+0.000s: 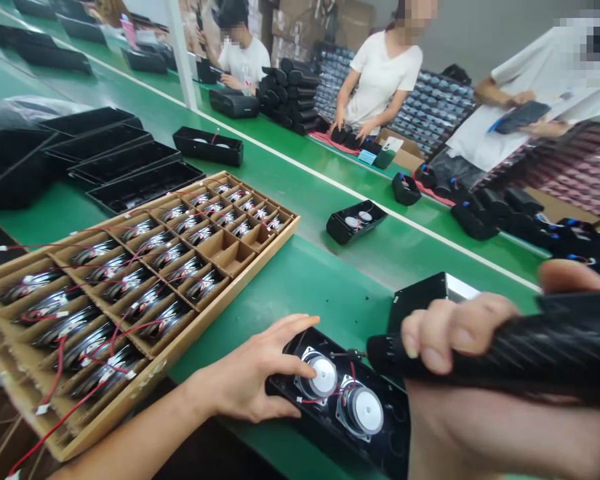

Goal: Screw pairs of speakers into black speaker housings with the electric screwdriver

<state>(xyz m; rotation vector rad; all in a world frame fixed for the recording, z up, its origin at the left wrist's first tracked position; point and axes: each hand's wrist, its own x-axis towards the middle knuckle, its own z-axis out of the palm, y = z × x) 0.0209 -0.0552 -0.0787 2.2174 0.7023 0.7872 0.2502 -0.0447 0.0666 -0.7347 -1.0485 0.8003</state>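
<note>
My left hand (250, 373) grips the end of a black speaker housing (325, 437), one finger touching the nearer of two round silver speakers (323, 377) inside. The second speaker (367, 410) sits beside it, and thin red wires with a white connector run across both. My right hand (460, 330) is wrapped round a black electric screwdriver (525, 363), blurred by motion. Its bit (337, 354) points left, reaching over the housing close to the first speaker's corner. Whether the bit touches a screw cannot be made out.
A divided cardboard tray (240, 283) of speakers with red wires lies to the left. Black housings (125, 163) are stacked behind it. Another housing with speakers (357, 223) stands on the green belt, and a black box (420, 297) is behind my right hand. Several co-workers (380, 80) work opposite.
</note>
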